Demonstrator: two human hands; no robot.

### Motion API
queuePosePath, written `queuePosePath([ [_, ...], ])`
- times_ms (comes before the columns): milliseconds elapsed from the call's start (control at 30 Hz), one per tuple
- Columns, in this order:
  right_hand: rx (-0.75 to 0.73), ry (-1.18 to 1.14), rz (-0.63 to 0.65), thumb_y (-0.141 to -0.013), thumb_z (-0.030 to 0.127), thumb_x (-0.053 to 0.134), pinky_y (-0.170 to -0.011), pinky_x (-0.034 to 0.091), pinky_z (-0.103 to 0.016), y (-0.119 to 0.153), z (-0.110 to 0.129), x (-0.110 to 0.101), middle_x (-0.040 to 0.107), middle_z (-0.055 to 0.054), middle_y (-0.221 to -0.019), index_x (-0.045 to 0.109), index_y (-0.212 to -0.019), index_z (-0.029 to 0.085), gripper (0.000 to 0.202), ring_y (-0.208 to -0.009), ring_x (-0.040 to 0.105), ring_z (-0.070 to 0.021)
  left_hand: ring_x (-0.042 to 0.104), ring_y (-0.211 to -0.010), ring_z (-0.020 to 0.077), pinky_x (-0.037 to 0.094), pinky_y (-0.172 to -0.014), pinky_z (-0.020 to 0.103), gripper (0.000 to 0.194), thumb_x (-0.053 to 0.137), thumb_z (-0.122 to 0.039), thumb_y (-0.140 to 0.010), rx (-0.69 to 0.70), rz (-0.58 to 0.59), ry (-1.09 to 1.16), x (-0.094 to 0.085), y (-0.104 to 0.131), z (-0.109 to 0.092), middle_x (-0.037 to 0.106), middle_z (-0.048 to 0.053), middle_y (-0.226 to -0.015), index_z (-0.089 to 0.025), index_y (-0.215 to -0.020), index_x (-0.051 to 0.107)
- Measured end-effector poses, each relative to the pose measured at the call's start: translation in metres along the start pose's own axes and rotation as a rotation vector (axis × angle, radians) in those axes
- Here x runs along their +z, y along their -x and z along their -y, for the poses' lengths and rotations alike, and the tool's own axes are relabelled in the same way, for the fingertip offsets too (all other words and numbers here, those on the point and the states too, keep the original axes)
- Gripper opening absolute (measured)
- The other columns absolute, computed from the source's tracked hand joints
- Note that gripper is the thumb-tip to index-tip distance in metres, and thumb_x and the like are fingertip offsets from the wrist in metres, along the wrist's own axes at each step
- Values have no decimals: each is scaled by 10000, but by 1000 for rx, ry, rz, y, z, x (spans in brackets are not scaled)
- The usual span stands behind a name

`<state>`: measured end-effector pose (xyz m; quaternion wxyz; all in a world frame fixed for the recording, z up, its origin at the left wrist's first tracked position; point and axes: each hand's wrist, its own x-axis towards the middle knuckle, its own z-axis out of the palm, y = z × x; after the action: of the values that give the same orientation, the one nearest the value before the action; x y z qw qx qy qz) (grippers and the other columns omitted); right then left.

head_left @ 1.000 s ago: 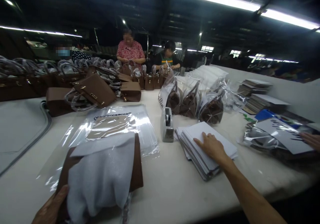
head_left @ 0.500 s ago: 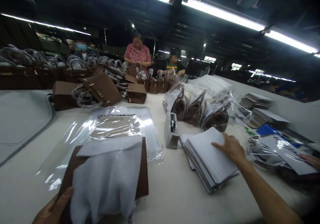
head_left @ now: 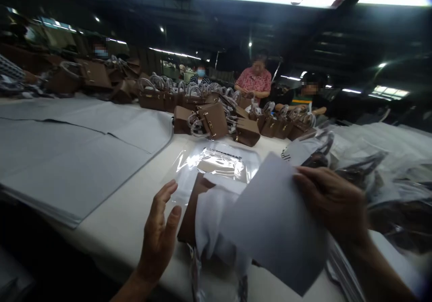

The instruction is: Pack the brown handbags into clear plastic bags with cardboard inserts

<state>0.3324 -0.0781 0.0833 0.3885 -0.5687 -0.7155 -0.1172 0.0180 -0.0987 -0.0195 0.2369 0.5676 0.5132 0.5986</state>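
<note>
My right hand (head_left: 332, 198) pinches the corner of a pale grey sheet of card (head_left: 276, 225), held tilted over a brown handbag (head_left: 189, 218). The bag lies on the table, with white wrapping sheet (head_left: 211, 216) draped across it and wrapped handles pointing towards me. To the left of the bag, my left hand (head_left: 160, 230) is open, fingers apart, holding nothing. Behind the bag lie clear plastic bags (head_left: 184, 182). The card hides part of the handbag, and my right arm covers much of the card stack (head_left: 340, 266).
Large grey sheets (head_left: 84, 158) cover the table's left side. Many brown handbags (head_left: 214, 119) stand and lie along the back. Plastic-wrapped bags (head_left: 391, 216) sit at the right. Co-workers, one in a pink shirt (head_left: 253, 81), are across the table.
My right hand has lifted a card from the stack and brought it left over the handbag. My left hand has let go of the bag and opened. The view has turned left.
</note>
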Motion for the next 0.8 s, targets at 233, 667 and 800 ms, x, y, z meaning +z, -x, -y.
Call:
queuePosePath([
  [233,-90,-281,223,-825,309,535,-613,448,-175,-16,26,68,628,-1,-785,646,-844,199,157,-696,590,-108,381,-1214,195,331,-1027,353,351,482,-238,-851,247,99,-180,-10,-27,-2,433,54,-1284,-223,-1200,443],
  [667,-558,-37,509,-884,280,376,-569,548,-275,51,82,112,564,-167,-1127,524,-1133,96,343,-791,637,-203,477,-1120,223,158,-1037,519,147,483,-238,-860,806,451,-507,60,-96,29,629,-8,-1045,-231,-813,622],
  [800,-458,25,564,-834,270,479,-520,537,-269,54,86,125,586,-130,-1088,552,-1053,121,274,-711,631,-190,511,-1065,194,158,-1045,489,147,461,-194,-863,829,515,-428,60,-97,33,657,-34,-943,-209,-820,601],
])
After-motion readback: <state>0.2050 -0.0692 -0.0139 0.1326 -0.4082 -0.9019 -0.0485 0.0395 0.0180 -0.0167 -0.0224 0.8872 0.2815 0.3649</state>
